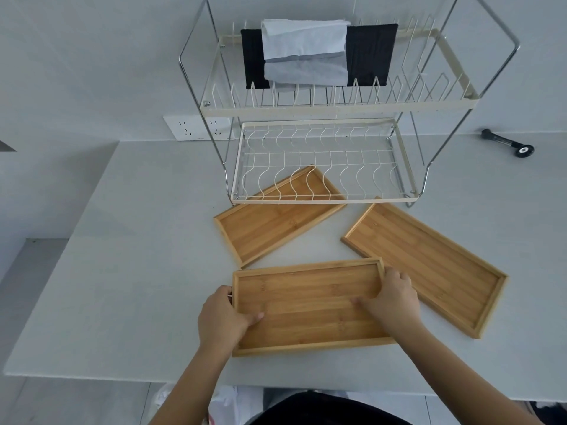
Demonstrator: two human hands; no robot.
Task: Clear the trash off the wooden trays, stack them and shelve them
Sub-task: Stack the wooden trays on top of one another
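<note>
Three empty wooden trays lie on the white counter. The near tray (pixel 306 305) is held by both hands: my left hand (pixel 222 320) grips its left end and my right hand (pixel 389 302) its right end, thumbs on the inside. A second tray (pixel 270 228) lies angled behind it, its far end under the wire rack's lower shelf (pixel 322 170). The third tray (pixel 429 265) lies angled at the right, close to my right hand. No trash shows on any tray.
The two-tier wire dish rack (pixel 337 107) stands at the back, with black and white cloths (pixel 306 53) on its upper tier. A black tool (pixel 509 144) lies at the far right. A wall socket (pixel 196 127) sits behind. A white bag (pixel 224 400) shows below the counter edge.
</note>
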